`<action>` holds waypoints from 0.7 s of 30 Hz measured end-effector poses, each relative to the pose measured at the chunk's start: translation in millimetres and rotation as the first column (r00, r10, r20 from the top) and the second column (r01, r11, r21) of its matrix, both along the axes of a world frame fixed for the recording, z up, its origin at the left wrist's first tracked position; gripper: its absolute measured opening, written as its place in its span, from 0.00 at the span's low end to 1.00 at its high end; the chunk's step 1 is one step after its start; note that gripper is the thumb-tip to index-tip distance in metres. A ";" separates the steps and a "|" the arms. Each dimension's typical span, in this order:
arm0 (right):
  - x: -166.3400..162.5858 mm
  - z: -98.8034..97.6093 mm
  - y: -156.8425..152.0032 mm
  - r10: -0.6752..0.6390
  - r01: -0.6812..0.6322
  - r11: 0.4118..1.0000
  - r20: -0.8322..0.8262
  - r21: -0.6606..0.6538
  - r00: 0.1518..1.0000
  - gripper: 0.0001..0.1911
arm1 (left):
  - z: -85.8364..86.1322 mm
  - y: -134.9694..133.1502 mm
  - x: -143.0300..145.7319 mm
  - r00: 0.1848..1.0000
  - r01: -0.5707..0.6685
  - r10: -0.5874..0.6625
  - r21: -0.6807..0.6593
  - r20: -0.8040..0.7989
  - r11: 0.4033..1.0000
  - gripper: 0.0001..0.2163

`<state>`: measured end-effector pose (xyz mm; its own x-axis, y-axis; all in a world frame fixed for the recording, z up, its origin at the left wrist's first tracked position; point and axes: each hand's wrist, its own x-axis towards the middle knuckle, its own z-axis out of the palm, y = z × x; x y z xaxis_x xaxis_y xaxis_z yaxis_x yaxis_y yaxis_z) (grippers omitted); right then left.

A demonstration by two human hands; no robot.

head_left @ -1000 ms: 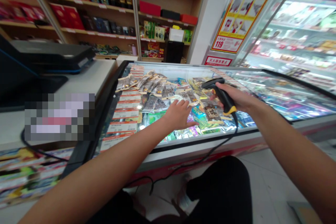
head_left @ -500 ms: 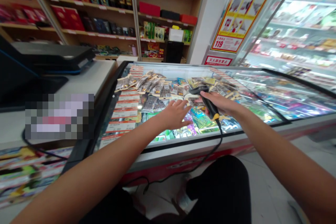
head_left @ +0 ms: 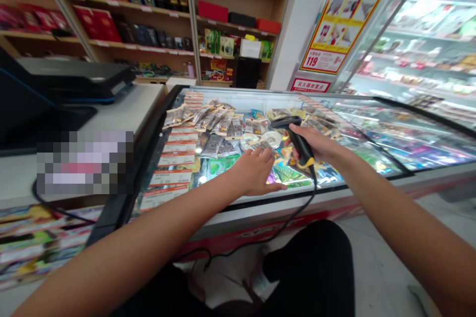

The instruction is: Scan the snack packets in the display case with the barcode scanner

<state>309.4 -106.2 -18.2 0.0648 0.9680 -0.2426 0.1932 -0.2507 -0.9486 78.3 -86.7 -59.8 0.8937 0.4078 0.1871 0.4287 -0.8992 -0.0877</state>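
My right hand grips a black and yellow handheld barcode scanner by its handle. The scanner's head points left, above the glass top of a chest freezer. A dark cable hangs from its handle end. My left hand is open, palm down and thumb apart, over the near part of the glass. Just beyond its fingertips lies a small clear packet; whether they touch is unclear. Farther back, several small snack packets are heaped on the glass.
A counter with a dark flat device stands at the left. Price labels run along the freezer's left side. Behind are shelves of boxes and bottles. The scanner cable loops down past the freezer's front, near my knees.
My left hand has shifted slightly right and toward me. The scanner has moved a little right, still in my right hand. The clear packet and pale round shapes near it show more plainly now.
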 end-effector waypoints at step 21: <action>-1.7 15.1 -24.4 -0.063 0.070 0.995 0.103 -0.066 0.993 0.20 | -3.1 -3.2 -5.1 0.972 -0.233 0.233 0.045 -0.001 0.972 0.39</action>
<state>307.7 -130.6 -3.0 0.1556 0.9419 -0.2975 0.2675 -0.3301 -0.9053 73.2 -89.9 -62.9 0.7763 0.5965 0.2039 0.6252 -0.7699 -0.1282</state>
